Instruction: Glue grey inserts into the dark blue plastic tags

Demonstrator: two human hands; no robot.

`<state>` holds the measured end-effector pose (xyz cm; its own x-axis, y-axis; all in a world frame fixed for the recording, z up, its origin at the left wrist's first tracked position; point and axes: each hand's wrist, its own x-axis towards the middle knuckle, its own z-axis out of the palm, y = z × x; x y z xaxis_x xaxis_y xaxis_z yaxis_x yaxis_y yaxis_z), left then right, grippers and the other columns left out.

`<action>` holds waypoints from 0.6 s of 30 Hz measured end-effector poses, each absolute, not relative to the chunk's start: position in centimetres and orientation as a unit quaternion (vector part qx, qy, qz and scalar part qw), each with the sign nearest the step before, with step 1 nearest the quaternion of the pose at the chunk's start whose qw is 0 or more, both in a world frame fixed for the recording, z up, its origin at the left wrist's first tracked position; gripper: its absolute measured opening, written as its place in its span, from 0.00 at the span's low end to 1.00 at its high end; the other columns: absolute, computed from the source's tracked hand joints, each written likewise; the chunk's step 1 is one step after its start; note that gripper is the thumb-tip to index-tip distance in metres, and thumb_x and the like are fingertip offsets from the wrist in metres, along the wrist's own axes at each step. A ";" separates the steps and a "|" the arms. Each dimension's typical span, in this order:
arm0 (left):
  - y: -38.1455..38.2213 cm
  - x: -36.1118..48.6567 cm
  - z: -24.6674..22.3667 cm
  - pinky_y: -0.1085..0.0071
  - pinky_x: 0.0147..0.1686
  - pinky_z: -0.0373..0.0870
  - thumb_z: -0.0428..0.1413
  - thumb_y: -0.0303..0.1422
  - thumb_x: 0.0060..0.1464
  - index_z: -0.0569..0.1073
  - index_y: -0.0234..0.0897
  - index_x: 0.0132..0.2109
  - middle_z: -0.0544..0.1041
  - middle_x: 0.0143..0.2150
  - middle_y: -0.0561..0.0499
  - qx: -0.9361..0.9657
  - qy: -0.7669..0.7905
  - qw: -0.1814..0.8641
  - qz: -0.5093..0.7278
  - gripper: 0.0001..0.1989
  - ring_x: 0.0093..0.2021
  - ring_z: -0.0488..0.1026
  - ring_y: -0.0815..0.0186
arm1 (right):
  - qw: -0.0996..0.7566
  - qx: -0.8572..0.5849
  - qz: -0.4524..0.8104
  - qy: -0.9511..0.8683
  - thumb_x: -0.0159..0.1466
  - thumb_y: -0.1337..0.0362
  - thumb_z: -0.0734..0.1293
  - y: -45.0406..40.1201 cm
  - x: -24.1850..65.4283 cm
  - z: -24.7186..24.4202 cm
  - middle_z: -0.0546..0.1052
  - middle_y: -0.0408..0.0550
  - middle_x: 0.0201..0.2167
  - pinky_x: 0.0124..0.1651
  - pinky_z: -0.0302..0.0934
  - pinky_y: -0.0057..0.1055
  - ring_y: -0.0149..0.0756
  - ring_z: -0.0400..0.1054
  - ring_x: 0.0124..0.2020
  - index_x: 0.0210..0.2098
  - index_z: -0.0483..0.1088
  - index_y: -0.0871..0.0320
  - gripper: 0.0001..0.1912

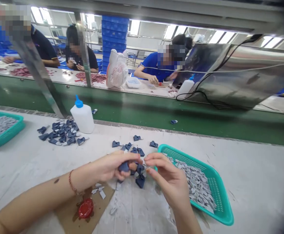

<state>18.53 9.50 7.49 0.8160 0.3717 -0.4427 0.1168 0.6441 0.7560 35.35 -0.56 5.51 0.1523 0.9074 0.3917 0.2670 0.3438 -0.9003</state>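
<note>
My left hand (112,165) is closed around a dark blue plastic piece (123,166), its index finger stretched toward the right hand. Close by, my right hand (168,178) curls its thumb and fingers toward each other in a pinch; whatever lies between the fingertips is too small to make out. Under and beyond the hands lies a loose group of dark blue plastic pieces (140,181). Beside the right hand sits a green basket (226,203) full of small grey pieces (198,182). Below the left wrist, a red dish (85,208) and several small grey pieces (102,194) lie on brown cardboard (77,226).
A white bottle with a blue cap (83,117) stands beside a heap of dark blue pieces (64,131). Another green basket (15,128) is at far left. A green strip (142,110) divides the tables. Co-workers sit opposite, behind a metal post (38,71).
</note>
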 end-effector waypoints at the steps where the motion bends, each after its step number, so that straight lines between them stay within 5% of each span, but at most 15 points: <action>1: 8.7 17.7 7.5 0.78 0.16 0.41 0.60 0.42 0.51 0.67 0.35 0.31 0.62 0.24 0.59 0.398 0.286 0.869 0.069 0.15 0.17 0.51 0.79 | 0.570 -0.486 0.300 -0.590 0.62 0.68 0.69 -0.6 34.7 5.5 0.76 0.48 0.38 0.47 0.66 0.38 0.40 0.69 0.43 0.37 0.78 0.47 0.08; 11: 4.8 12.2 6.7 0.76 0.19 0.42 0.64 0.40 0.48 0.72 0.35 0.29 0.58 0.17 0.61 0.382 0.344 0.829 0.218 0.13 0.18 0.52 0.76 | 0.491 -0.429 0.393 -0.648 0.64 0.68 0.68 -0.3 30.9 5.9 0.76 0.48 0.40 0.45 0.68 0.35 0.39 0.70 0.45 0.39 0.78 0.46 0.10; 18: 2.5 9.0 4.9 0.74 0.20 0.44 0.64 0.45 0.48 0.77 0.36 0.39 0.59 0.17 0.61 0.386 0.431 0.777 0.247 0.18 0.18 0.50 0.75 | 0.380 -0.505 0.257 -0.731 0.66 0.70 0.65 -1.5 27.3 6.9 0.77 0.48 0.41 0.43 0.68 0.28 0.37 0.73 0.42 0.43 0.75 0.50 0.11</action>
<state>8.95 2.51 4.92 0.5066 0.7172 -0.4786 -0.0521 0.5795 0.8133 27.27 -1.51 6.88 -0.2014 0.9339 0.2955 0.5438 0.3575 -0.7592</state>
